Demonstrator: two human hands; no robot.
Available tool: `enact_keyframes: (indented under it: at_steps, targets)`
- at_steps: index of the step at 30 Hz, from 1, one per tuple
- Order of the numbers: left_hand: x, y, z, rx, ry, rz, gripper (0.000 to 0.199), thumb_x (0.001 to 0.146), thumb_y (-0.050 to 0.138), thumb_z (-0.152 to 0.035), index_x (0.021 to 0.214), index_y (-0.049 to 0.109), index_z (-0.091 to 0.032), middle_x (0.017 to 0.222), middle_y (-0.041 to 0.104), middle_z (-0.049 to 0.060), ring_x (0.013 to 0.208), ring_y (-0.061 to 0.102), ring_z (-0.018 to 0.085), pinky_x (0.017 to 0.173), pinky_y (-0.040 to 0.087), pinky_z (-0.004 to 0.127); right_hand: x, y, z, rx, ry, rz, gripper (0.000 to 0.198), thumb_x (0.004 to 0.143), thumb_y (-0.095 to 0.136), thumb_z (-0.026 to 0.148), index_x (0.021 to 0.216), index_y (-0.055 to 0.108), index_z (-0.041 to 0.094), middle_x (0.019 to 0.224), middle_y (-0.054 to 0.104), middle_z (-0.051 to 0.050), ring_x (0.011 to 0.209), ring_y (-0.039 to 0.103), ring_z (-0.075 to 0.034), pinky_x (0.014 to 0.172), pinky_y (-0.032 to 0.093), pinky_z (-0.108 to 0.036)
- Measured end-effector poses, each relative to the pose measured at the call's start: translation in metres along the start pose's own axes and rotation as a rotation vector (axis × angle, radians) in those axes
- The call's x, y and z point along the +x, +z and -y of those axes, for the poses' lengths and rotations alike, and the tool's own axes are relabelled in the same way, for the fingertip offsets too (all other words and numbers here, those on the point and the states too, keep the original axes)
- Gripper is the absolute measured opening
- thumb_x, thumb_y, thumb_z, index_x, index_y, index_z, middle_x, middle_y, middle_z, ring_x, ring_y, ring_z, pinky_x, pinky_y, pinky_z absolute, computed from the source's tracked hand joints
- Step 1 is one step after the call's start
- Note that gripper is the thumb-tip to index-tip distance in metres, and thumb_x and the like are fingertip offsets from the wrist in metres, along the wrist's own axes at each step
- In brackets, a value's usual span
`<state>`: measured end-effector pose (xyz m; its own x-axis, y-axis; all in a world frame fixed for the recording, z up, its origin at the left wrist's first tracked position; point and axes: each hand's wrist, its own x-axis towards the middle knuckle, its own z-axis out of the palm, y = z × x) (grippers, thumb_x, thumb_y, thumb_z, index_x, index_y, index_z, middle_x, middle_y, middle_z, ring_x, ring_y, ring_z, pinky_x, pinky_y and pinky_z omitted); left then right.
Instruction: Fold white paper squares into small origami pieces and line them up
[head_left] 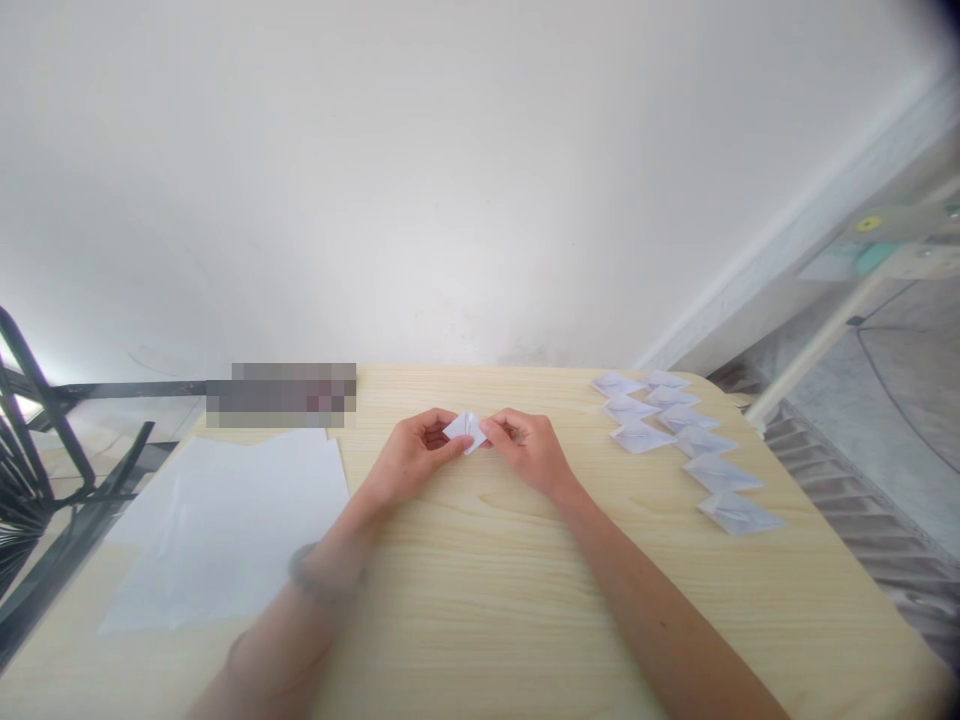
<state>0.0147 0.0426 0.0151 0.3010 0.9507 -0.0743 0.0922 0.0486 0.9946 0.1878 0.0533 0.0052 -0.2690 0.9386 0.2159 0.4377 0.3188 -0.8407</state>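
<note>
A small folded piece of white paper (pixel 466 428), diamond-shaped with a crease down its middle, is held up between my two hands over the table. My left hand (pixel 424 448) pinches its left side, thumb in front and fingers behind. On the other side, my right hand (pixel 525 445) grips the right corner between thumb and fingertips. Several similar folded white paper pieces (pixel 642 436) lie in two slanting rows to the right of my right hand.
White paper sheets (pixel 240 520) lie on the left of the wooden table (pixel 480 620). A pixelated patch covers something at the back left. A white wall (pixel 465 200) rises behind the table. Black metal bars (pixel 30 420) stand at left, a pale pole (pixel 817 345) at right.
</note>
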Motion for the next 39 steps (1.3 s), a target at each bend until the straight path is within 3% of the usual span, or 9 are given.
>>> enact_keyframes:
  at_steps: [14,22,27,39]
  targets:
    - [-0.0012,0.0007,0.0015,0.115,0.024,0.109,0.026,0.075,0.054,-0.036,0.088,0.058,-0.014,0.077,0.062,0.003,0.068,0.055,0.014,0.060,0.042,0.023,0.0014,0.0003,0.0033,-0.028,-0.090,-0.005,0.018,0.081,0.045,0.028,0.075,0.059,0.017,0.071,0.061,-0.001,0.062,0.050,-0.010,0.057,0.037,-0.021]
    - [0.0005,0.0016,0.0040,0.201,0.007,0.060,0.027,0.073,0.056,-0.039,0.081,0.062,-0.014,0.072,0.063,0.003,0.066,0.056,0.015,0.063,0.043,0.025,0.0024,0.0004,0.0014,0.062,-0.102,0.008,0.015,0.078,0.050,0.030,0.079,0.057,0.017,0.071,0.058,0.000,0.060,0.047,-0.009,0.056,0.037,-0.021]
    - [0.0002,0.0043,0.0046,0.240,-0.010,0.043,0.029,0.074,0.054,-0.041,0.082,0.064,-0.015,0.071,0.064,0.003,0.066,0.058,0.016,0.062,0.043,0.024,0.0024,0.0003,0.0014,0.006,-0.136,-0.013,0.017,0.079,0.049,0.030,0.073,0.059,0.017,0.070,0.058,-0.001,0.060,0.046,-0.009,0.057,0.037,-0.022]
    - [0.0014,0.0045,0.0027,0.197,-0.042,-0.019,0.033,0.072,0.055,-0.043,0.089,0.063,-0.015,0.073,0.066,0.004,0.069,0.060,0.017,0.064,0.044,0.026,0.0047,0.0007,-0.0057,0.156,0.002,0.005,0.019,0.079,0.049,0.033,0.081,0.060,0.018,0.077,0.061,-0.002,0.067,0.053,-0.012,0.059,0.040,-0.023]
